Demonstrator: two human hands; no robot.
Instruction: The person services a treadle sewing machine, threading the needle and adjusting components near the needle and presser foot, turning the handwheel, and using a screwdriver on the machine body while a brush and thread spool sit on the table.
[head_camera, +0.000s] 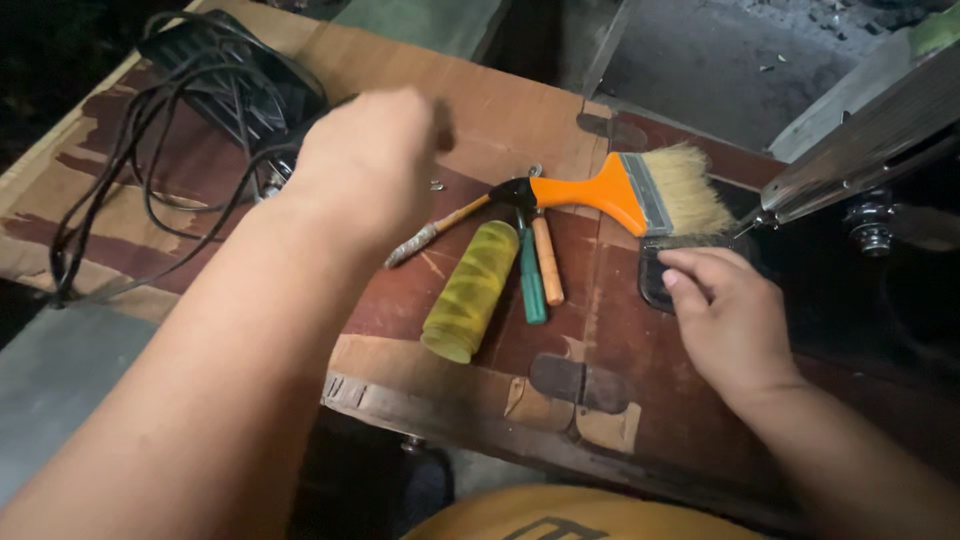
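Counter (620, 300): worn wood veneer, matt, reddish finish peeling to pale patches, chipped edge. Brush (640, 190): glossy orange plastic handle, dull metal ferrule, pale coarse bristles. Spool (470, 290): yellow-green thread, fibrous with slight sheen. Screwdrivers (540, 270): one green plastic handle, one orange-brown, smooth. Thin rod (435, 232): grimy, wrapped rough at tip. Cable (130, 150): black rubber, matt. Pedal (235, 75): black ribbed plastic. Machine arm (870, 150): polished metal, shiny. Dark plate (655, 275) under right hand (725, 315): smooth, semi-gloss.

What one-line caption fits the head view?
Left hand raised over cables, right hand by orange-handled brush.
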